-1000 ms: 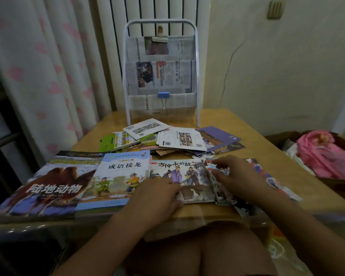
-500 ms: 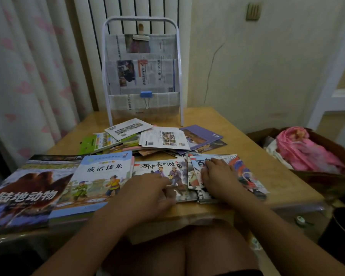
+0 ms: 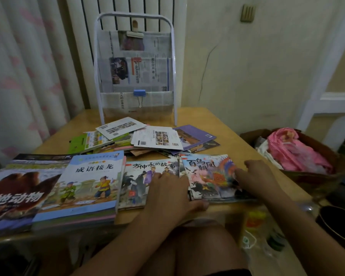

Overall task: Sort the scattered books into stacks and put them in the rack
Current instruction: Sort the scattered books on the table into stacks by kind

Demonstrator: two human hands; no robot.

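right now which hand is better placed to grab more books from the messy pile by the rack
Right. The right hand rests at the phoenix book's edge, nearer the scattered pile. The left hand lies flat on the middle stack, steadying it.

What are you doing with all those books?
A person is sorting books into piles along the table's near edge. Their left hand rests flat on one story book, and their right hand touches the colourful bird book. More books lie scattered before the rack.
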